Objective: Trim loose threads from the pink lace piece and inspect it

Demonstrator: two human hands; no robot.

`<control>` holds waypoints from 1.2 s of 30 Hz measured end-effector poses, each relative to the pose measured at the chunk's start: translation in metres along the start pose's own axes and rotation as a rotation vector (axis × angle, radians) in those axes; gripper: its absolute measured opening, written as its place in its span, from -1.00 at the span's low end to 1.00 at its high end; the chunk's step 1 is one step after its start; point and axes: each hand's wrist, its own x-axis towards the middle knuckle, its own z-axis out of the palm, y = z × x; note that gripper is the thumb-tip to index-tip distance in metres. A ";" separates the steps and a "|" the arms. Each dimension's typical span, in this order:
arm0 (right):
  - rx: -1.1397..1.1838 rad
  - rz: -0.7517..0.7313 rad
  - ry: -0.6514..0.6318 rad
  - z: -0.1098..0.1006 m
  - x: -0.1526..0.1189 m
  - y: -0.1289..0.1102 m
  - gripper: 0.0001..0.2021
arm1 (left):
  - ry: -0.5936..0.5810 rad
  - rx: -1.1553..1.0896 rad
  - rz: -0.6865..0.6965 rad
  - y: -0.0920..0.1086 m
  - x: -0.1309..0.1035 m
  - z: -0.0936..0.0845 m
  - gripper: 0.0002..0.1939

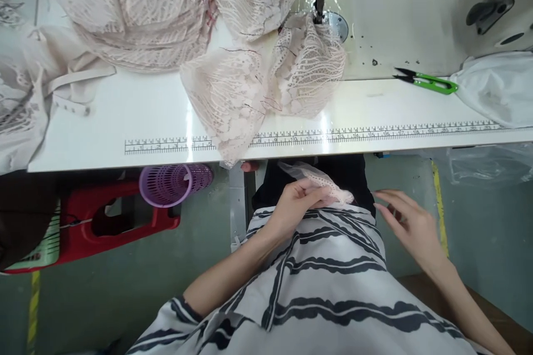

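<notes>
Over my lap, my left hand (300, 199) pinches a small piece of pale pink lace (335, 193). To the right of it, my right hand (402, 219) is held in the air with its fingers apart and nothing between them. On the table, joined lace pieces (231, 94) lie in front of the sewing machine, one of them hanging slightly over the front edge. The lace piece at the right (310, 69) reaches up to the machine's presser foot (320, 3).
Stacked lace (141, 11) and beige straps (79, 75) lie at the left. Green thread snips (433, 83) rest beside a white cloth (499, 89). A printed ruler (358, 134) follows the table edge. Below are a purple basket (166, 186) and a red stool (120, 238).
</notes>
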 end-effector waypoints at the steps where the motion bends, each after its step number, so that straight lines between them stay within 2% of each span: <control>1: 0.074 -0.033 0.063 0.002 0.008 -0.013 -0.77 | -0.001 -0.006 0.000 0.001 -0.001 0.001 -0.70; 3: 0.158 -0.134 0.149 0.007 0.022 -0.034 -0.71 | -0.004 -0.012 0.010 0.003 -0.003 0.003 -0.71; 5: 0.200 -0.227 0.184 0.014 0.033 -0.047 -0.63 | -0.017 -0.011 0.019 0.004 -0.004 0.003 -0.72; 9: 0.176 -0.358 0.244 0.027 0.044 -0.058 -0.57 | -0.039 -0.018 0.028 0.004 -0.005 0.005 -0.71; 12: 0.029 -0.402 0.270 0.035 0.048 -0.058 -0.53 | -0.038 -0.037 0.028 0.006 -0.006 0.007 -0.69; 15: -0.051 -0.378 0.294 0.041 0.050 -0.055 -0.53 | -0.023 -0.025 0.042 0.008 -0.005 0.007 -0.67; 19: -0.023 -0.365 0.356 0.042 0.051 -0.050 -0.57 | -0.013 0.004 0.045 0.008 -0.004 0.006 -0.68; 26: 0.045 -0.454 0.450 0.043 0.051 -0.051 -0.62 | -0.042 0.035 0.047 0.006 -0.005 0.003 -0.70; 29: 0.061 -0.472 0.503 0.043 0.052 -0.051 -0.69 | 0.005 0.048 0.042 0.004 -0.006 0.003 -0.72; 32: 0.028 -0.533 0.522 0.041 0.051 -0.050 -0.70 | 0.060 0.003 0.103 0.001 -0.007 0.005 -0.75; 36: 0.001 -0.558 0.559 0.038 0.050 -0.049 -0.69 | 0.058 -0.049 0.127 0.001 -0.009 0.008 -0.75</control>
